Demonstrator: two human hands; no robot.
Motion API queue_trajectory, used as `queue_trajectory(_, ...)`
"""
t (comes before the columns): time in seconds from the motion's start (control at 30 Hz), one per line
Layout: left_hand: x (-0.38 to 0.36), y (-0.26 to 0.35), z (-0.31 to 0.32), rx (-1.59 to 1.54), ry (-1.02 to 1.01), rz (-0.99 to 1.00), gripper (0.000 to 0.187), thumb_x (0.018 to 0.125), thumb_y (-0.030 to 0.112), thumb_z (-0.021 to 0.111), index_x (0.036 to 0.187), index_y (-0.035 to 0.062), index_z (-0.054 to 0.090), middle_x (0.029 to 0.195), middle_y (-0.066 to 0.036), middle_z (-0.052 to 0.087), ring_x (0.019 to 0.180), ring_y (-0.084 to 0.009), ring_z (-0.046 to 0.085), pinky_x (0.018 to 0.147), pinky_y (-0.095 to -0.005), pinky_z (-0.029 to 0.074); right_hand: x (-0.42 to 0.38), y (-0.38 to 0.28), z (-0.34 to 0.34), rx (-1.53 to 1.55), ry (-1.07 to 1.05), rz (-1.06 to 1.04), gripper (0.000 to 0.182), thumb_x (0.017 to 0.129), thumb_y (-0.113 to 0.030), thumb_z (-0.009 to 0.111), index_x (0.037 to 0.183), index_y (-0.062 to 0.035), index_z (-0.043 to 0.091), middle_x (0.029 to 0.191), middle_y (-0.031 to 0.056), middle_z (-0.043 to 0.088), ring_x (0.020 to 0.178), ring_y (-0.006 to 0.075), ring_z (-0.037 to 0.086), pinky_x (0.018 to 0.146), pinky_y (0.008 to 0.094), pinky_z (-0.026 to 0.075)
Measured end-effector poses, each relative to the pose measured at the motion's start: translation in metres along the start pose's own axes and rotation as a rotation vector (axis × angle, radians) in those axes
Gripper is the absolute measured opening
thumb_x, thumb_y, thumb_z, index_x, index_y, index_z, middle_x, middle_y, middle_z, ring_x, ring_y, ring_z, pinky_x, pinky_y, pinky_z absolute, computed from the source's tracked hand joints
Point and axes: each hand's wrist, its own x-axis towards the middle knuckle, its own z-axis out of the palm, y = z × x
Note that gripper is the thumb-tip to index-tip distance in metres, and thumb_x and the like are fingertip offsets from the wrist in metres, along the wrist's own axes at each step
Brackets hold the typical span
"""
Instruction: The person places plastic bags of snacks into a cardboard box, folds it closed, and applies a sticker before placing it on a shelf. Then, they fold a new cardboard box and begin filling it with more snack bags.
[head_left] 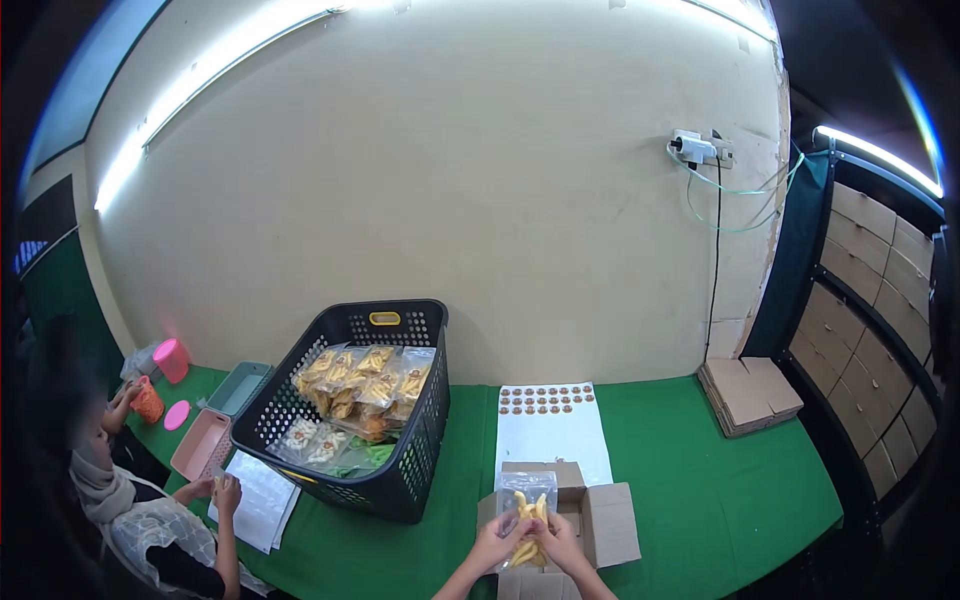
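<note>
A clear plastic bag of yellow snack sticks (pixel 537 500) is held between my two hands over an open cardboard box (pixel 612 520). My left hand (pixel 497 545) grips the bag's left side, and my right hand (pixel 560 543) grips its right side, with the fingers of both meeting at the middle. Behind the box lies a white sheet (pixel 550 440) with rows of round brown stickers at its top. To the left, a black basket (pixel 425 450) holds many filled snack bags (pixel 378 388).
Two people (pixel 125 500) are at the table's left end, near pink and green trays (pixel 238 388) and white papers (pixel 250 505). Flattened cardboard (pixel 750 392) is stacked at the back right. Shelves of boxes (pixel 855 330) stand at the right.
</note>
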Motion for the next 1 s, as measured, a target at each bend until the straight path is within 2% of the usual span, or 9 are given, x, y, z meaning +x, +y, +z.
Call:
queue_trajectory(0.03,0.003,-0.002,0.001,-0.084,0.018,0.006,0.036,0.083,0.027,0.06,0.104,-0.0023,0.057,0.083,-0.004,0.062,0.074,-0.0059,0.055,0.064,-0.0224,0.046,0.0,0.003,0.0,0.029,-0.017,0.013,0.032,0.085,-0.024,0.057,0.102,0.0033,0.056,0.087,0.007,0.061,0.073,0.0089,0.057,0.065,0.0236,0.048)
queue_trajectory(0.1,0.003,-0.001,-0.002,0.091,0.015,-0.012,0.033,0.083,0.026,0.06,0.102,-0.0018,0.059,0.081,-0.003,0.062,0.072,-0.0058,0.055,0.063,-0.0216,0.045,0.0,0.001,0.001,0.123,-0.042,0.029,0.032,0.086,-0.024,0.057,0.102,0.0037,0.056,0.09,0.0066,0.061,0.078,0.0089,0.056,0.066,0.0229,0.047)
queue_trajectory(0.2,-0.002,0.002,-0.005,0.188,-0.018,-0.034,0.028,0.085,0.024,0.057,0.097,-0.0011,0.06,0.08,-0.001,0.061,0.07,-0.0049,0.053,0.061,-0.0197,0.044,0.0,-0.003,-0.004,-0.04,-0.053,0.039,0.029,0.088,-0.022,0.053,0.1,0.004,0.055,0.089,0.005,0.06,0.079,0.0081,0.055,0.069,0.0225,0.045)
queue_trajectory(0.23,-0.001,0.003,-0.005,0.195,-0.035,-0.037,0.026,0.086,0.023,0.056,0.095,-0.0009,0.06,0.08,0.0,0.06,0.07,-0.0044,0.052,0.061,-0.019,0.043,0.0,-0.002,-0.004,0.027,-0.054,0.061,0.029,0.088,-0.023,0.053,0.1,0.0038,0.056,0.089,0.005,0.06,0.079,0.0081,0.055,0.069,0.0223,0.045)
queue_trajectory(0.5,-0.007,-0.004,-0.009,-0.03,-0.027,-0.094,0.027,0.085,0.021,0.057,0.098,-0.0024,0.06,0.082,0.0,0.06,0.07,-0.0044,0.053,0.061,-0.0201,0.044,-0.004,0.029,-0.01,0.372,-0.129,0.4,0.029,0.088,-0.024,0.053,0.103,0.0012,0.055,0.09,0.0038,0.06,0.079,0.0087,0.056,0.07,0.0226,0.045)
queue_trajectory(0.63,-0.005,-0.026,-0.015,-0.057,0.022,-0.032,0.027,0.087,0.022,0.055,0.097,-0.0026,0.06,0.083,0.0,0.06,0.07,-0.0044,0.053,0.06,-0.0196,0.044,-0.008,0.02,-0.001,0.259,-0.162,0.213,0.031,0.087,-0.024,0.055,0.105,0.0018,0.055,0.093,0.0043,0.06,0.081,0.0087,0.056,0.071,0.0221,0.045)
queue_trajectory(0.73,-0.001,-0.028,-0.027,0.048,-0.031,-0.216,0.031,0.089,0.025,0.051,0.098,-0.0031,0.059,0.084,-0.001,0.06,0.071,-0.0047,0.053,0.061,-0.0195,0.044,-0.008,0.023,-0.002,0.193,-0.183,0.176,0.032,0.085,-0.024,0.057,0.105,0.0019,0.055,0.094,0.0042,0.06,0.083,0.0084,0.055,0.073,0.0224,0.045)
queue_trajectory(0.87,0.004,-0.007,-0.024,-0.133,0.077,0.067,0.032,0.09,0.028,0.049,0.094,-0.0017,0.061,0.082,0.0,0.061,0.071,-0.0055,0.054,0.065,-0.0197,0.045,-0.01,0.025,0.002,0.198,-0.183,0.193,0.033,0.084,-0.022,0.06,0.105,0.0023,0.055,0.095,0.0044,0.06,0.084,0.0086,0.056,0.073,0.0222,0.045)
queue_trajectory(1.0,0.008,0.019,-0.031,-0.148,0.17,0.006,0.022,0.086,0.021,0.056,0.088,-0.0005,0.062,0.077,-0.001,0.061,0.069,-0.0058,0.055,0.062,-0.0186,0.044,-0.017,0.013,0.012,0.155,-0.244,0.21,0.033,0.083,-0.02,0.06,0.106,0.0024,0.054,0.094,0.0049,0.06,0.084,0.0094,0.056,0.072,0.022,0.045)
